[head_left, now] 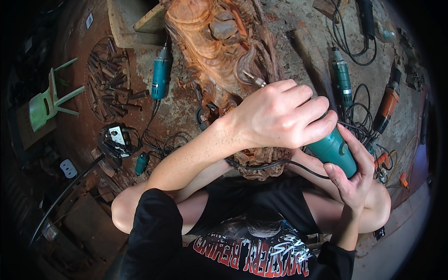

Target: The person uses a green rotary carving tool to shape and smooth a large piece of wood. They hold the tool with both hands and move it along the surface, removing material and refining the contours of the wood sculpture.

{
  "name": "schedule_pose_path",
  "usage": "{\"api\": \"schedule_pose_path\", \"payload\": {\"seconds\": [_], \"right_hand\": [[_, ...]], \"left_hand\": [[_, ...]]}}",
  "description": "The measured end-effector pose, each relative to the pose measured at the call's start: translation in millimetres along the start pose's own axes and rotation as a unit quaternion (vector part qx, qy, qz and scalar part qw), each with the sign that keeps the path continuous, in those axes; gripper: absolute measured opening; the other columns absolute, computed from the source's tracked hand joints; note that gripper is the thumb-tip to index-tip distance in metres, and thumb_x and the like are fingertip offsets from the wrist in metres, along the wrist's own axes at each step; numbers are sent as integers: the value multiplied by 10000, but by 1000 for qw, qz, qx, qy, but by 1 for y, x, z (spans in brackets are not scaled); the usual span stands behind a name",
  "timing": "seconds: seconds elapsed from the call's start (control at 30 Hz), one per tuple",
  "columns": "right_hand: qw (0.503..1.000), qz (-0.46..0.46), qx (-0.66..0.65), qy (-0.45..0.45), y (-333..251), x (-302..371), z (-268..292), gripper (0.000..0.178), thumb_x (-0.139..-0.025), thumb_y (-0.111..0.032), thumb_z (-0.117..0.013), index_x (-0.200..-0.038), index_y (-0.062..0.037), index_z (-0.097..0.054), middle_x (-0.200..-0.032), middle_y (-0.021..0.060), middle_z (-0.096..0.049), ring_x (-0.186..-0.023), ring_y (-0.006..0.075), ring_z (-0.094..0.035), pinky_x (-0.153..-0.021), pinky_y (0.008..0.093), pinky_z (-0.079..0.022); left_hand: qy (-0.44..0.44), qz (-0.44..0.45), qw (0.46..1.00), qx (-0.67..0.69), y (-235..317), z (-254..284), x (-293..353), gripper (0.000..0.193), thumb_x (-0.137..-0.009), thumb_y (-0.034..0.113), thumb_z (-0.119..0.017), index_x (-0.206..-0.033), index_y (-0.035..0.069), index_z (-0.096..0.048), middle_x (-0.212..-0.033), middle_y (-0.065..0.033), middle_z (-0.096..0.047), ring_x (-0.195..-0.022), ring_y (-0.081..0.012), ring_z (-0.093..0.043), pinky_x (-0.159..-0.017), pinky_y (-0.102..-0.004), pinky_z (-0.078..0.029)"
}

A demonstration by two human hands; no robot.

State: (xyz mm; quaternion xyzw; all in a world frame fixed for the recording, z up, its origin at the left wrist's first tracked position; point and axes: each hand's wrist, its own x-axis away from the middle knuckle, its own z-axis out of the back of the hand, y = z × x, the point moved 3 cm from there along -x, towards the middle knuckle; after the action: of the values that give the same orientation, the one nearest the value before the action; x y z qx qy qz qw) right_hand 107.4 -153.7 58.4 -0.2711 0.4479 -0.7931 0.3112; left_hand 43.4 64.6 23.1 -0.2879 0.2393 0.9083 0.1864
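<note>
Both my hands are on a teal die grinder (332, 151), which lies slantwise over the carving with its tail toward me at the right. My left hand (284, 114) is wrapped over the front part, hiding much of it. At the tail end, my right hand (357, 170) grips the body, thumb on the near side. Beyond my left knuckles a thin metal bit (254, 79) sticks out toward the reddish-brown wood carving (210, 60); whether it touches the wood I cannot tell. The carving has swirling, rounded relief and stands between my crossed legs.
Another teal grinder (160, 74) lies left of the carving, and one more (342, 79) to its right beside tangled black cables. An orange-and-black power tool (388, 105) is farther right. A pile of carving chisels (109, 77) and a green chair (51, 100) are at left.
</note>
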Motion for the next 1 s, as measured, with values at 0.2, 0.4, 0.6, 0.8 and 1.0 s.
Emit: {"api": "schedule_pose_path", "payload": {"seconds": [0.2, 0.4, 0.6, 0.8, 1.0], "right_hand": [[1000, 5, 17, 22, -4, 2, -5, 696, -776, -179, -884, -1385, 72, -658, -1176, 197, -748, -1044, 260, -724, -944, 360, -543], [1000, -4, 12, 23, -5, 3, -5, 705, -787, -211, -894, -1384, 79, -654, -1153, 195, -750, -1023, 256, -724, -937, 355, -542], [1000, -2, 11, 6, -2, 5, 0, 708, -803, -246, -888, -1379, 91, -651, -1164, 198, -748, -1031, 266, -722, -942, 357, -543], [999, -46, 26, -5, -10, 15, -2, 809, -857, -354, -850, -1452, 116, -569, -1353, 232, -674, -1210, 296, -670, -1068, 395, -492], [947, -38, -250, 198, 17, 79, 23, 718, -1016, -496, -601, -1376, 125, -564, -1279, 229, -664, -1150, 319, -653, -1022, 408, -500]], "left_hand": [[24, -2, 1000, 9, -3, -2, -1, 282, -737, 198, -755, -1014, 141, -748, -963, -15, -693, -751, -146, -659, -616, -267, -552], [10, -3, 1000, 3, -2, -1, 0, 274, -749, 196, -754, -1018, 142, -748, -974, -12, -693, -755, -150, -663, -621, -273, -554], [2, -11, 1000, 8, 1, -2, -1, 270, -764, 201, -754, -1026, 137, -744, -966, -13, -692, -750, -152, -663, -613, -272, -551], [42, -25, 999, 24, 1, -6, 3, 264, -786, 218, -768, -1028, 119, -729, -942, -19, -703, -752, -145, -669, -602, -269, -551], [198, -36, 973, 112, 31, 6, -7, 178, -851, 176, -740, -991, 110, -652, -904, -4, -624, -740, -145, -645, -591, -267, -537]]}}
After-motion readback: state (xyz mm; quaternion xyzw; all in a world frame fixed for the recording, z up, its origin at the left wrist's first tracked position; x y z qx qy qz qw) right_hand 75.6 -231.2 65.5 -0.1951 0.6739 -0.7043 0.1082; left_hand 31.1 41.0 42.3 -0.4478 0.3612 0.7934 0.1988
